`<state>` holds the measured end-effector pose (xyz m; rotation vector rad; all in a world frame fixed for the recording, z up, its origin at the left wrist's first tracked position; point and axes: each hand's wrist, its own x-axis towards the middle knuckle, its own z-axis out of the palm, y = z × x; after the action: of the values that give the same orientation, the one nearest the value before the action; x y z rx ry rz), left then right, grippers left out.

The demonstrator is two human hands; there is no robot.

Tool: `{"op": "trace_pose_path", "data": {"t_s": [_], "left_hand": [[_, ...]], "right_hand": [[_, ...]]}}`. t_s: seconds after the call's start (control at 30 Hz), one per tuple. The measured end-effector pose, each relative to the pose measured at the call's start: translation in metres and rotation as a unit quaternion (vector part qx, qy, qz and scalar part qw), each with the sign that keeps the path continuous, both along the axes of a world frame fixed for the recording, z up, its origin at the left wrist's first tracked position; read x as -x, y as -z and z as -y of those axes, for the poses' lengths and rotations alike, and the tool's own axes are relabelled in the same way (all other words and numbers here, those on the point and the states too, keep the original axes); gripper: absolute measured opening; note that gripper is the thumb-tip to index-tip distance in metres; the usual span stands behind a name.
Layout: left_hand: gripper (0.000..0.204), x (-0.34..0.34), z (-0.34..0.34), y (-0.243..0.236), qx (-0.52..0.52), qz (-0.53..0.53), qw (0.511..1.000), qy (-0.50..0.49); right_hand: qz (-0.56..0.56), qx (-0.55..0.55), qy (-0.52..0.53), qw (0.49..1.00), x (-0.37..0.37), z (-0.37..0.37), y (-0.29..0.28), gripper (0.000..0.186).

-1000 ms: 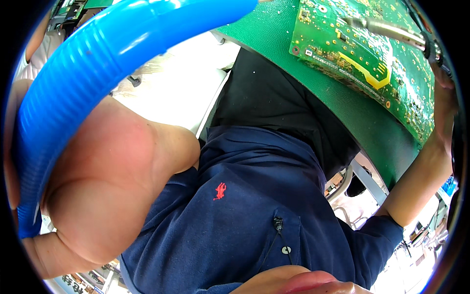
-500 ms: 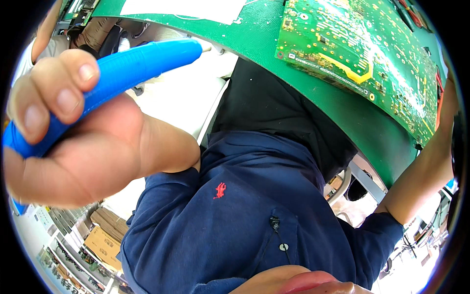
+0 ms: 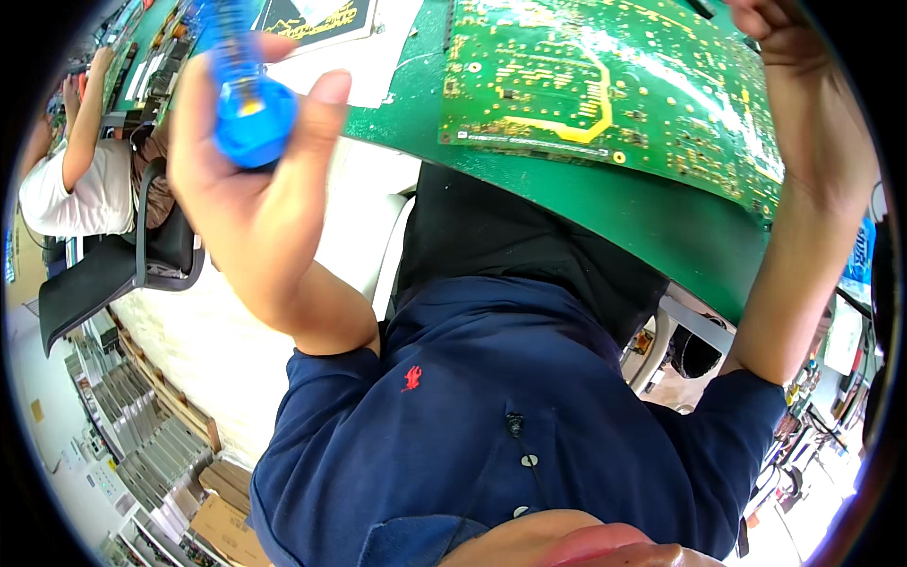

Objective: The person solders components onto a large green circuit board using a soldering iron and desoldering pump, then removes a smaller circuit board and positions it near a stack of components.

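My left hand [image 3: 269,180] is raised at the upper left, its fingers wrapped around a blue pen-shaped tool [image 3: 255,128]. The tool's near end is thick and faceted, with a small yellowish spot; its far part is smeared by motion. At the top right, my right hand [image 3: 779,33] is held above the far right part of a green circuit board [image 3: 539,85], fingers curled. Whatever those fingers grip is cut off or too small to make out. The board lies on a green table mat [image 3: 605,184] and has yellow traces and many solder points.
White paper [image 3: 373,71] and a dark card with yellow print [image 3: 316,19] lie left of the board. A person in a white shirt [image 3: 80,194] sits by a black chair [image 3: 118,279] at the left. Below are grey racks [image 3: 156,454] and a cardboard box [image 3: 227,529].
My left hand has moved up and right with the blue tool, which has turned end-on. My right hand has come into view at the top right. The view has shifted, so the board sits further left.
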<state>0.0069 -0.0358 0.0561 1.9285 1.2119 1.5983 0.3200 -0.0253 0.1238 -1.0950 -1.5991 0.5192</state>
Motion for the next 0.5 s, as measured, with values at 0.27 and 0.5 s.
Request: {"op": "trace_pose_path", "data": {"t_s": [0.27,0.5], "left_hand": [[0.031,-0.023,-0.001,0.004,0.047,-0.164,0.983,0.070],[0.027,-0.035,-0.003,0.010,-0.021,-0.248,0.965,0.083]], "right_hand": [[-0.116,0.007,-0.099,0.988,0.044,0.011,-0.006,0.087],[-0.136,0.150,-0.325,0.924,0.037,0.019,-0.003,0.088]]}}
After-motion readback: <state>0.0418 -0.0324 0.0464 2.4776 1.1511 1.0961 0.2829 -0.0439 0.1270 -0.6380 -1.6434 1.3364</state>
